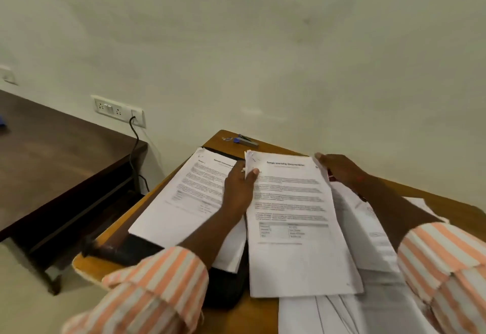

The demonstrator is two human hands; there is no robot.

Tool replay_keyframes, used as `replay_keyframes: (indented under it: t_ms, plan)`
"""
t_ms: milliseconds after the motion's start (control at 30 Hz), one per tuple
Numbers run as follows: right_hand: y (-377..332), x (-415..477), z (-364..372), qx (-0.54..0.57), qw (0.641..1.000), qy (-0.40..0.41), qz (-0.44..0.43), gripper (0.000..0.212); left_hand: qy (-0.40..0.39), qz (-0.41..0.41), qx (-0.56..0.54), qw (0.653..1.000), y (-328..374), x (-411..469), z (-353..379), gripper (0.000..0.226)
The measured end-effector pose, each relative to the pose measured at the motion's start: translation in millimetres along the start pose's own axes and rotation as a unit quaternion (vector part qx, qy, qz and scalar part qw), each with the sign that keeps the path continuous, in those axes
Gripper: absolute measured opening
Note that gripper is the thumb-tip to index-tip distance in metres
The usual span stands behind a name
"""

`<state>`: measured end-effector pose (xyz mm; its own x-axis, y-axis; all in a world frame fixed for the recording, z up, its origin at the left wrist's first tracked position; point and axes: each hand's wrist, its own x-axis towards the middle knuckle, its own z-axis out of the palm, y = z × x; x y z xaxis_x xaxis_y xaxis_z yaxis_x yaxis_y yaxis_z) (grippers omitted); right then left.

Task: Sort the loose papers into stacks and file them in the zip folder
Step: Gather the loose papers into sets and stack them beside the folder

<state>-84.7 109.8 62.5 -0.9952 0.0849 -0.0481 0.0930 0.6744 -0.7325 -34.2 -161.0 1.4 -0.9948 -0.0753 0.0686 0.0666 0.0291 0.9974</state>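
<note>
The left hand and right hand are holding a stack just right of the folder, fingers pinching its left edge and gripping its far right corner. The sheets are looking light, floppy and slippery, so two-edge support is probably suiting them best. A second stack is lying on the folder. Loose papers are crowding the bench right of the folder, and a stapler is sitting beyond it.

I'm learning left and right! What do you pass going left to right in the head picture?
Dark brown wooden table, white wall socket panel, white printed sheet, left hand, held white paper stack, right hand.
</note>
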Motion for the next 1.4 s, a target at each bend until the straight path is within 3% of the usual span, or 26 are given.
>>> replay_keyframes:
  t_ms: [133, 233, 367, 467, 633, 800, 1167, 1400]
  plan:
    - [23, -81, -3, 0.075, 0.988, -0.125, 0.042, 0.056, -0.016, 0.011, -0.093, 0.995, 22, -13, -3, 0.024]
    - [26, -123, 5, 0.131, 0.971, -0.197, 0.042, 0.036, -0.031, 0.003, -0.08, 0.996, 44, -21, -8, 0.017]
    - [11, -155, 19, 0.303, 0.938, -0.167, 0.02, 0.033, -0.062, -0.093, -0.021, 0.994, 55, -32, -31, 0.032]
    - [2, -153, 42, 0.359, 0.929, -0.073, 0.045, 0.034, -0.11, -0.139, 0.114, 0.978, 55, -48, -47, 0.029]
    - [-32, -139, 103, 0.251, 0.964, 0.011, 0.092, 0.033, -0.065, -0.075, 0.275, 0.956, 43, -53, -82, 0.039]
    - [-78, -140, 160, 0.094, 0.99, 0.078, 0.065, 0.036, 0.0, -0.049, 0.369, 0.928, 38, -34, -137, 0.039]
    - [-90, -148, 217, -0.007, 0.991, 0.126, 0.052, 0.039, 0.006, 0.053, 0.517, 0.854, 9, -28, -173, 0.028]
    - [-88, -144, 215, -0.019, 0.988, 0.146, 0.051, 0.038, 0.042, 0.046, 0.537, 0.841, -6, -12, -170, 0.037]
